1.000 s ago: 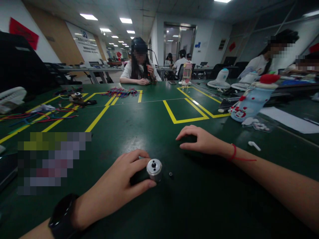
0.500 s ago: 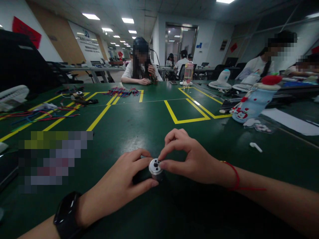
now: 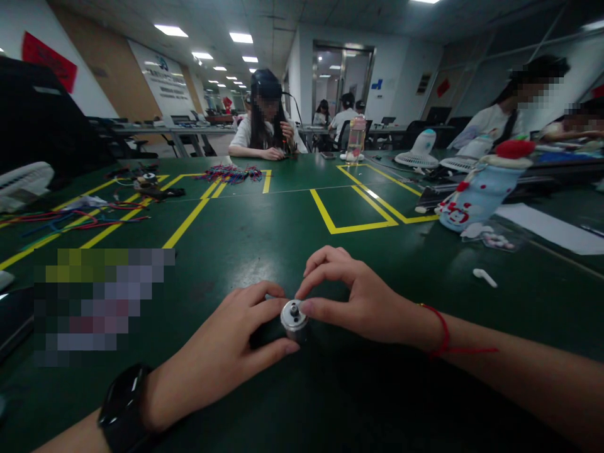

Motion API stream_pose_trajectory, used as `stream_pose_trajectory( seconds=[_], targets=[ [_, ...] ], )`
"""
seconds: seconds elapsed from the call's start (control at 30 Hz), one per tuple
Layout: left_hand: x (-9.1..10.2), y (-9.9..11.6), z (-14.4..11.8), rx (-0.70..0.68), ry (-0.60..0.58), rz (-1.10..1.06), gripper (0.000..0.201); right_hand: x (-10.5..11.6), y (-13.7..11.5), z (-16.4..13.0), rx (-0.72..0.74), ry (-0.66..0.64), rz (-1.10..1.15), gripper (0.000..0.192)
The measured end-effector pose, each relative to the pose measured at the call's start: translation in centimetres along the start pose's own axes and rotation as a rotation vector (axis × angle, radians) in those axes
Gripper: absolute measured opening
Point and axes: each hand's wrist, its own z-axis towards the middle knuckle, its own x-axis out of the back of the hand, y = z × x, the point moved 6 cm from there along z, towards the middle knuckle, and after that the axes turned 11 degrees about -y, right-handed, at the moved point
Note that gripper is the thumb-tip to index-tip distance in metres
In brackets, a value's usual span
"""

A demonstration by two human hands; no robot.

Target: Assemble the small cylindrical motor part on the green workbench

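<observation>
The small metal cylinder stands on the green bench, near the front edge. The left hand is closed around its dark body. The right hand pinches the top with thumb and forefinger.

A second ago my right hand lay flat on the table, well away from the small metal cylinder I grip with my left hand. It has since come across to the cylinder, and its thumb and forefinger now pinch at the top face, right against my left fingertips. A tiny dark part that lay on the table just right of my grip is gone from there; a small piece now sits at the centre of the cylinder's top.
</observation>
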Motion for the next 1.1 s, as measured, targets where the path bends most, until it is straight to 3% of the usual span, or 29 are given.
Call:
stream_pose_trajectory(
  seconds=[0.1,0.2,0.27,0.37,0.47,0.6,0.7,0.8,0.9,1.0,1.1],
  targets=[
    [0.2,0.3,-0.1,0.0,0.01,0.004,0.023,2.4,2.3,-0.3,-0.058,0.165,0.091,0.012],
    [0.7,0.7,-0.5,-0.002,0.022,0.006,0.023,5.3,7.0,-1.5,-0.3,0.451,0.221,0.017],
    [0.9,0.9,-0.7,0.0,0.018,0.007,0.023,6.4,9.4,-2.1,-0.382,0.545,0.267,0.022],
    [1.0,1.1,-0.9,0.003,0.009,0.002,0.024,7.1,11.4,-2.6,-0.425,0.602,0.321,0.029],
    [1.1,1.1,-0.9,0.004,0.002,-0.009,0.023,7.0,11.7,-2.6,-0.432,0.597,0.342,0.03],
    [1.2,1.2,-1.0,0.0,0.002,-0.005,0.023,6.7,10.9,-2.3,-0.417,0.56,0.295,0.03],
    [1.4,1.3,-1.2,-0.001,0.004,-0.004,0.023,6.1,9.4,-1.8,-0.392,0.46,0.231,0.027],
    [1.7,1.2,-1.3,0.005,0.0,-0.011,0.023,4.4,6.3,-1.0,-0.324,0.259,0.161,0.016],
    [1.9,0.8,-1.4,0.013,-0.011,-0.018,0.021,1.9,1.7,-0.1,-0.127,0.035,0.057,0.012],
    [2.0,0.3,-1.8,0.01,0.006,-0.011,0.021,-0.3,-1.7,0.3,-0.015,-0.012,0.031,0.019],
    [1.9,0.1,-2.3,0.0,0.035,0.018,0.023,-1.8,-3.3,0.6,0.003,-0.006,0.001,0.018]
  ],
)
